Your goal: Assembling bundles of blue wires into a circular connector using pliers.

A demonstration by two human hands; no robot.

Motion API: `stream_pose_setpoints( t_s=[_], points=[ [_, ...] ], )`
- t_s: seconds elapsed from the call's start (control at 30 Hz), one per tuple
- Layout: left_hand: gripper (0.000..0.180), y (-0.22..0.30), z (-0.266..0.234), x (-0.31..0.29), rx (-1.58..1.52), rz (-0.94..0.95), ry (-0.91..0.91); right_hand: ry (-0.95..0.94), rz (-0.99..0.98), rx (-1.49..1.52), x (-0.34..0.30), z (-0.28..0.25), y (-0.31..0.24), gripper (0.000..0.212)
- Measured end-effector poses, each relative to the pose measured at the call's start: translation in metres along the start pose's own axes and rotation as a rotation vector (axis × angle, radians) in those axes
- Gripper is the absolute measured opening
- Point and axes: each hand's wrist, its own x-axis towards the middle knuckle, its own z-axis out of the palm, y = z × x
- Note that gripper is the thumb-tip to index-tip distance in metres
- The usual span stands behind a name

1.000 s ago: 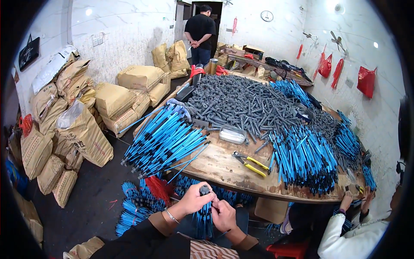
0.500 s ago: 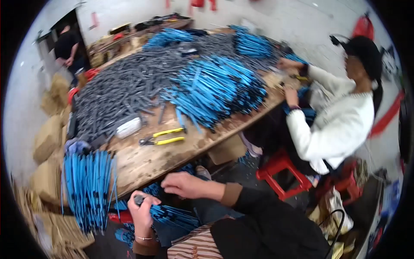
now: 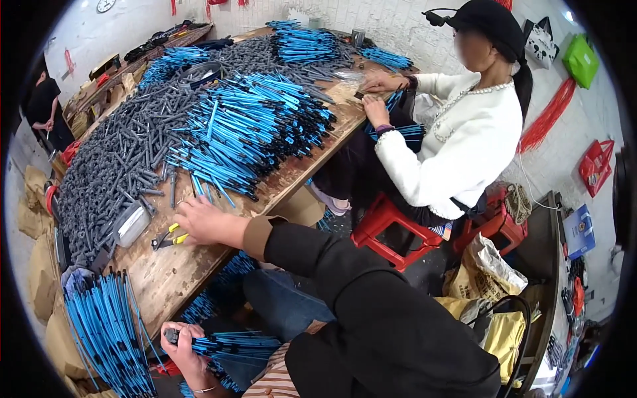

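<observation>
On the wooden table [image 3: 166, 278], my right hand [image 3: 202, 222] rests with its fingers bent over the yellow handles of a pair of pliers [image 3: 175, 239]. The dark jaws point left. Lower down, off the table's near edge, my left hand [image 3: 182, 345] is closed around a grey plastic piece [image 3: 172, 336], whose end shows above the fingers. Just right of that hand lies a bundle of thin blue strips with black parts [image 3: 242, 343]; whether the fingers also hold some of it cannot be told. Beyond my right hand spreads a large heap of blue strips [image 3: 245, 126].
A big pile of grey plastic pieces [image 3: 113, 166] covers the table's left side, a clear plastic box [image 3: 132, 224] near it. More blue strips [image 3: 109, 325] hang over the near left corner. A co-worker in white [image 3: 451, 142] sits at right by a red stool [image 3: 395, 229].
My right hand has moved from beside my left hand up onto the pliers. The left hand has come lower and left in the picture, still around the grey piece. The view has shifted.
</observation>
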Motion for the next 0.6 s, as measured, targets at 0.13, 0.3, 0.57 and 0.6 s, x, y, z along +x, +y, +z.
stream_pose_setpoints(
  t_s=[0.13, 0.3, 0.57, 0.6],
  points=[
    [0.008, -0.001, -0.004, -0.006, 0.015, 0.013, -0.008, 0.171, -0.096, -0.039, 0.012, 0.027, -0.008, 0.046],
    [0.018, 0.004, 0.008, -0.012, 0.078, -0.012, 0.033, 0.266, -0.210, -0.061, 0.014, 0.019, -0.001, 0.035],
    [0.015, 0.016, 0.000, -0.020, 0.153, -0.019, 0.066, -0.174, 0.257, 1.765, -0.102, -0.058, -0.078, 0.051],
    [0.017, 0.015, -0.004, -0.022, 0.192, -0.012, 0.065, -0.284, 0.339, 1.717, -0.117, -0.057, -0.089, 0.055]
  ],
)
